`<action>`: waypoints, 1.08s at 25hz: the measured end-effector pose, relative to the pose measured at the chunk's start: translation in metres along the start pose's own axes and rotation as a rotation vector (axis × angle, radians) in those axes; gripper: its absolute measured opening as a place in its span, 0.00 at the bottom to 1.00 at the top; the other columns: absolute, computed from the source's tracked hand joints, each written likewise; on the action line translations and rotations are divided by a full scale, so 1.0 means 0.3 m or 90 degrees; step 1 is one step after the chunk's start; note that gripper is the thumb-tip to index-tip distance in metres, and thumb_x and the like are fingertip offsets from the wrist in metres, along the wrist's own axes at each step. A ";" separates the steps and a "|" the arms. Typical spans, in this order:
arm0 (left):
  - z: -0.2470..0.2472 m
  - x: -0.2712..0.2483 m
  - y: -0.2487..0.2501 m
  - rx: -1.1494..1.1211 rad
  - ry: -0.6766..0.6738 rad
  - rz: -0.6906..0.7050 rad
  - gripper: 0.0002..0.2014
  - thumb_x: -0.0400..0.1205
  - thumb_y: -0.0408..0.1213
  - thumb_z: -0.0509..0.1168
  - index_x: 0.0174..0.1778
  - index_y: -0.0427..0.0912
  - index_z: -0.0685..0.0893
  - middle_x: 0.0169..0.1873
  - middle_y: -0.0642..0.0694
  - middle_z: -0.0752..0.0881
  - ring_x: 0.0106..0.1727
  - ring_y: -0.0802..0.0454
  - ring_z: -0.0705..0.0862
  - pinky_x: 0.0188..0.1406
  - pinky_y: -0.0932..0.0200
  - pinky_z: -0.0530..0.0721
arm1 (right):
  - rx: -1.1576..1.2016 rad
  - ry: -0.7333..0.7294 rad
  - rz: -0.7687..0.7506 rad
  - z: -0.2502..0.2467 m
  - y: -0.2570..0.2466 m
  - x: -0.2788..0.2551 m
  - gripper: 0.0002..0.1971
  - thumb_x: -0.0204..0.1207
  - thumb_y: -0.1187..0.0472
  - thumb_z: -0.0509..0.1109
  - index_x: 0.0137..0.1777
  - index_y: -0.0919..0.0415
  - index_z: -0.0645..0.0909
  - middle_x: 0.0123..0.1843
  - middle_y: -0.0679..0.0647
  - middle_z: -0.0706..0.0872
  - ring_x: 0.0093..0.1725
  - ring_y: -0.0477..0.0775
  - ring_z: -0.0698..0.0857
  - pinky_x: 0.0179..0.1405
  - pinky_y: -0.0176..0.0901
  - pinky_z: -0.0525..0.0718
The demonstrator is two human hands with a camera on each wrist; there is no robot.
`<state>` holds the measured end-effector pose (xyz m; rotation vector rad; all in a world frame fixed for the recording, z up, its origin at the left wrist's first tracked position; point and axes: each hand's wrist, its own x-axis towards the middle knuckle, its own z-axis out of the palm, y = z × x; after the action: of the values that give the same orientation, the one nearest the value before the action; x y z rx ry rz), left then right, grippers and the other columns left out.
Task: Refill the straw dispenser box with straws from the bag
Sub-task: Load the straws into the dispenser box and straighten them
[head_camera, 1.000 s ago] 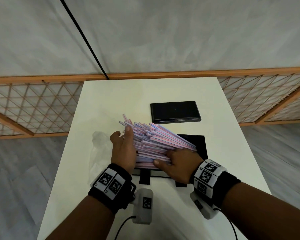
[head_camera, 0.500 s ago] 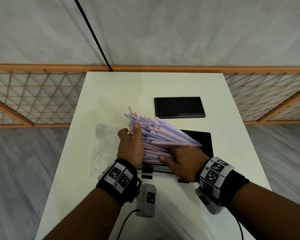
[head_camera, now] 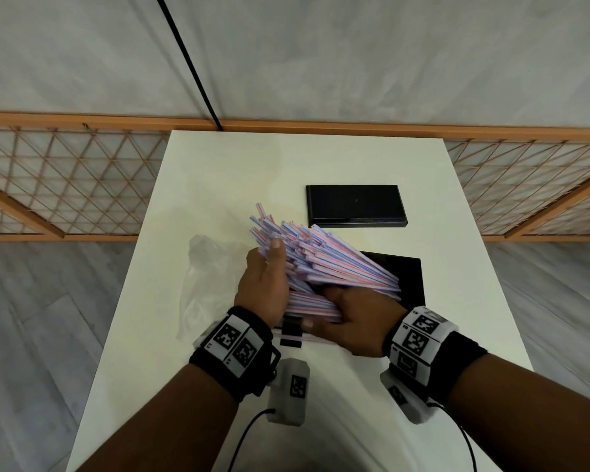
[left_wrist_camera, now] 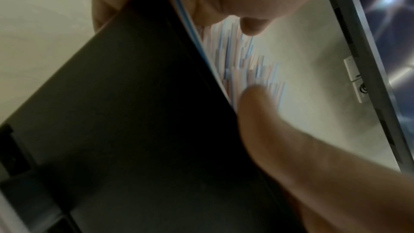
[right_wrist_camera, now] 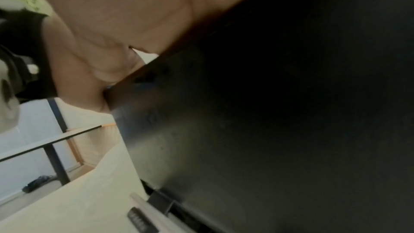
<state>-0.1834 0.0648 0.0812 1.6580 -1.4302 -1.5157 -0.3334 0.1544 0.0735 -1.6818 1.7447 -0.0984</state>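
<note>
A thick bundle of pink, blue and white striped straws (head_camera: 324, 264) lies slanted over the open black dispenser box (head_camera: 410, 277), right ends down in the box and left ends fanned up. My left hand (head_camera: 265, 281) presses flat, fingers straight, against the left ends. My right hand (head_camera: 349, 318) grips the lower straws from the near side, fingers tucked under the fan and thumb in front. In the left wrist view a straight finger (left_wrist_camera: 268, 123) lies beside the straws (left_wrist_camera: 246, 65) and the box wall (left_wrist_camera: 134, 112). The right wrist view shows only palm and box wall (right_wrist_camera: 268, 112).
The box's black lid (head_camera: 355, 206) lies flat further back on the white table (head_camera: 218, 172). The crumpled clear plastic bag (head_camera: 203, 284) sits left of my left hand. An orange lattice fence (head_camera: 65, 182) stands behind the table, with grey floor on both sides.
Both hands have stayed on the straw bundle over the box. The fan's left ends stand a little higher, and the view has shifted slightly.
</note>
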 end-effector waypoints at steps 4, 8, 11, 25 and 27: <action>-0.001 0.006 -0.010 -0.006 -0.015 -0.001 0.40 0.80 0.74 0.47 0.68 0.44 0.83 0.63 0.45 0.86 0.65 0.43 0.83 0.73 0.45 0.76 | 0.034 -0.028 0.035 -0.006 0.000 0.018 0.35 0.74 0.25 0.58 0.77 0.41 0.70 0.67 0.48 0.85 0.67 0.50 0.81 0.71 0.43 0.75; 0.005 0.016 -0.020 -0.044 -0.027 0.009 0.52 0.63 0.84 0.45 0.68 0.50 0.86 0.65 0.44 0.88 0.67 0.43 0.85 0.74 0.40 0.78 | 0.047 -0.027 -0.002 -0.025 -0.049 0.038 0.32 0.77 0.34 0.66 0.80 0.42 0.68 0.74 0.46 0.79 0.74 0.48 0.74 0.75 0.36 0.64; -0.007 0.026 -0.003 -0.112 0.036 0.028 0.46 0.62 0.83 0.54 0.58 0.48 0.85 0.55 0.45 0.90 0.60 0.42 0.88 0.68 0.36 0.82 | 0.044 -0.037 0.019 -0.037 -0.062 0.056 0.35 0.76 0.33 0.67 0.80 0.43 0.67 0.77 0.46 0.77 0.77 0.50 0.73 0.78 0.39 0.63; -0.035 0.056 0.048 -0.190 0.090 0.090 0.35 0.77 0.62 0.54 0.74 0.41 0.76 0.63 0.41 0.85 0.67 0.40 0.83 0.73 0.43 0.77 | 0.028 -0.090 0.069 -0.045 -0.083 0.108 0.36 0.70 0.28 0.69 0.75 0.43 0.72 0.74 0.46 0.79 0.74 0.50 0.75 0.73 0.36 0.66; -0.033 0.062 0.040 -0.198 0.115 0.097 0.38 0.75 0.65 0.55 0.76 0.45 0.72 0.60 0.43 0.84 0.65 0.38 0.83 0.72 0.37 0.78 | 0.037 -0.101 0.070 -0.048 -0.084 0.106 0.34 0.71 0.29 0.70 0.74 0.42 0.73 0.72 0.45 0.80 0.73 0.49 0.76 0.71 0.35 0.67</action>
<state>-0.1817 0.0413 0.0865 1.4242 -1.1336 -1.3844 -0.3168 0.1161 0.0836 -1.5074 1.6944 0.0335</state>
